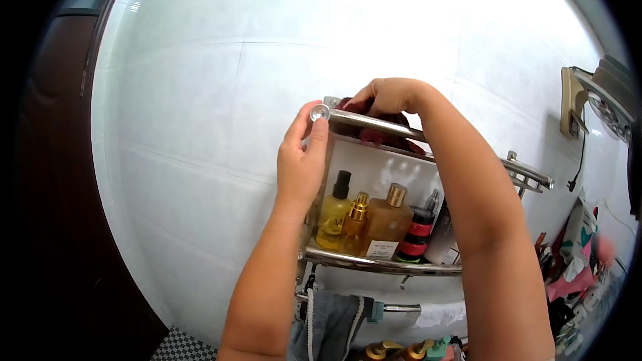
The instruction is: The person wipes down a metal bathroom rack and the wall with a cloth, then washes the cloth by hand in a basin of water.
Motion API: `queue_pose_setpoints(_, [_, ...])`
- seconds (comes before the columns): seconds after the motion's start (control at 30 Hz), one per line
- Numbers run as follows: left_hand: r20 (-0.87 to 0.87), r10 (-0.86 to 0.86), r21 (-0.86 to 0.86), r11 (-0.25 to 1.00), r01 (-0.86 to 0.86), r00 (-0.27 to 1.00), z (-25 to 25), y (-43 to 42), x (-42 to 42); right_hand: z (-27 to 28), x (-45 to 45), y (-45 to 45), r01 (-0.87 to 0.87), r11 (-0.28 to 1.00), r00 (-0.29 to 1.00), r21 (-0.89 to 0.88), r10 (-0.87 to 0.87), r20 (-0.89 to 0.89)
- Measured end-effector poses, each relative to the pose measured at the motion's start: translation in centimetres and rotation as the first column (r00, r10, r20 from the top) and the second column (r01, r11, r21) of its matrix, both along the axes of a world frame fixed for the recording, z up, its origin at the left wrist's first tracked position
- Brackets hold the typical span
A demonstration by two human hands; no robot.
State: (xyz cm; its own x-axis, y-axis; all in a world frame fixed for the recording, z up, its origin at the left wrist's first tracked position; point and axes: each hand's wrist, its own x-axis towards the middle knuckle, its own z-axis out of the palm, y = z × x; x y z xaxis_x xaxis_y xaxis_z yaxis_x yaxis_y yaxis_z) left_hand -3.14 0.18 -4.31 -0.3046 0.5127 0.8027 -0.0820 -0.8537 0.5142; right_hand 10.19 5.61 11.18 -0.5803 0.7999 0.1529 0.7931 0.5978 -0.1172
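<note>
A metal wall shelf has a top rail (378, 124) that slants down to the right. My left hand (302, 160) grips the round end cap (319, 113) at the rail's left end, thumb in front and fingers behind. Over the top shelf, my right hand (394, 97) reaches behind the rail and presses on a dark red cloth (374, 137), its fingers bent and partly hidden. Parts of the cloth show below the rail. On the shelf underneath stand a yellow bottle (332, 220), a gold-capped brown bottle (388, 222) and a black and red jar (418, 227).
A grey cloth (334, 324) hangs from a lower bar, with pump bottles (401, 351) under it. At the left is a dark door (67, 194). A white plate with a cable (572, 103) is on the right wall, above cluttered items (582, 274).
</note>
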Motion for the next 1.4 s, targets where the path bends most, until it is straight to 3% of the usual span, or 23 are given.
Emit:
queue_pose_setpoints(0.03, [0.001, -0.007, 0.004, 1.0, 0.007, 1.0, 0.0, 0.0, 0.0, 0.1, 0.1, 0.1, -0.015, 0.996, 0.999, -0.092, 0.013, -0.03])
queue_pose_setpoints(0.13, [-0.005, 0.007, 0.004, 1.0, -0.007, 1.0, 0.1, -0.1, 0.1, -0.3, -0.8, -1.7, 0.038, 0.993, 0.99, 0.113, -0.053, 0.133])
queue_pose_setpoints(0.23, [-0.001, 0.024, -0.006, 1.0, -0.024, 1.0, 0.1, -0.3, 0.2, 0.4, -1.0, -2.5, 0.031, 1.0, 0.988, 0.004, -0.031, 0.153])
queue_pose_setpoints(0.3, [0.016, 0.013, 0.011, 1.0, -0.013, 1.0, 0.1, -0.3, 0.3, 0.5, 0.6, -2.4, -0.119, 0.969, 0.993, -0.217, 0.111, -0.05])
queue_pose_setpoints(0.37, [0.026, 0.054, 0.026, 0.998, -0.054, 0.998, 0.0, 0.0, 0.4, 0.2, 1.9, -2.3, -0.237, 0.921, 0.958, -0.31, 0.168, -0.232])
queue_pose_setpoints(0.4, [0.032, 0.1, 0.043, 0.994, -0.101, 0.995, 0.1, 0.1, 0.4, -0.1, 2.0, -2.1, -0.239, 0.921, 0.957, -0.308, 0.17, -0.233])
queue_pose_setpoints(0.5, [0.016, 0.03, -0.028, 0.999, -0.03, 0.999, 0.1, -0.3, 0.5, -0.4, 1.4, -1.5, -0.295, 0.931, 0.943, -0.217, 0.248, -0.222])
queue_pose_setpoints(0.57, [0.021, 0.019, -0.037, 0.999, -0.018, 1.0, 0.3, -0.5, 0.5, -0.3, 0.6, -1.6, -0.174, 0.967, 0.984, -0.184, 0.165, -0.064])
queue_pose_setpoints(0.63, [0.028, 0.007, -0.055, 0.998, -0.005, 1.0, 0.1, -0.6, 0.3, -0.7, 0.5, -1.5, -0.179, 0.978, 0.984, -0.108, 0.176, -0.04])
queue_pose_setpoints(0.7, [-0.027, -0.006, -0.076, 0.997, 0.004, 1.0, 0.1, -0.6, -0.3, -0.8, 0.3, -2.1, -0.037, 0.995, 0.977, 0.095, 0.016, 0.214])
queue_pose_setpoints(0.77, [-0.001, -0.018, -0.064, 0.998, 0.018, 1.0, 0.3, -1.0, -0.4, -1.0, 0.3, -2.3, 0.007, 0.982, 0.966, 0.189, -0.056, 0.254])
queue_pose_setpoints(0.83, [0.019, -0.032, -0.048, 0.998, 0.032, 0.999, 0.6, -1.3, -0.6, -1.3, 0.7, -1.9, -0.074, 0.979, 0.988, 0.188, 0.047, 0.144])
queue_pose_setpoints(0.87, [0.02, -0.038, -0.043, 0.998, 0.038, 0.999, 0.7, -1.3, -0.6, -1.3, 1.2, -2.0, -0.169, 0.985, 0.985, 0.038, 0.17, -0.032])
queue_pose_setpoints(0.9, [0.021, -0.044, -0.039, 0.998, 0.044, 0.999, 0.6, -1.2, -0.6, -1.1, 1.2, -2.5, -0.169, 0.985, 0.985, 0.041, 0.171, -0.032])
queue_pose_setpoints(0.97, [-0.01, -0.04, -0.053, 0.998, 0.04, 0.999, 0.4, -0.9, -0.8, -1.0, 1.3, -3.1, -0.246, 0.958, 0.962, -0.144, 0.224, -0.155])
queue_pose_setpoints(1.03, [-0.038, -0.033, -0.058, 0.998, 0.031, 0.999, 0.5, -0.6, -0.9, -1.3, 1.5, -2.5, -0.322, 0.938, 0.933, -0.128, 0.291, -0.212])
queue_pose_setpoints(1.1, [-0.025, -0.044, -0.064, 0.997, 0.042, 0.999, 0.3, -0.4, -0.7, -1.0, 0.5, -2.7, -0.241, 0.971, 0.97, 0.009, 0.24, 0.021])
queue_pose_setpoints(1.17, [-0.027, -0.041, -0.069, 0.997, 0.039, 0.999, 0.5, -0.5, -0.6, 0.0, -0.8, -4.3, -0.094, 0.996, 0.981, -0.004, 0.093, 0.169])
queue_pose_setpoints(1.2, [-0.025, -0.033, -0.068, 0.997, 0.032, 0.999, 0.4, -0.7, -0.6, 0.1, -1.0, -4.4, -0.102, 0.995, 0.977, 0.017, 0.097, 0.191])
queue_pose_setpoints(1.3, [0.049, -0.039, -0.038, 0.998, 0.041, 0.998, 0.5, -1.4, -0.4, -0.8, -1.3, -5.8, 0.081, 0.98, 0.938, 0.181, -0.136, 0.317])
queue_pose_setpoints(1.37, [0.003, -0.037, -0.068, 0.997, 0.038, 0.999, 0.6, -1.4, -0.8, -0.3, 0.2, -1.5, 0.006, 0.994, 0.958, 0.112, -0.038, 0.284])
queue_pose_setpoints(1.4, [-0.048, -0.041, -0.106, 0.994, 0.035, 0.998, 0.6, -1.3, -1.0, -0.7, 0.3, -1.9, -0.021, 0.997, 0.984, 0.069, 0.009, 0.176])
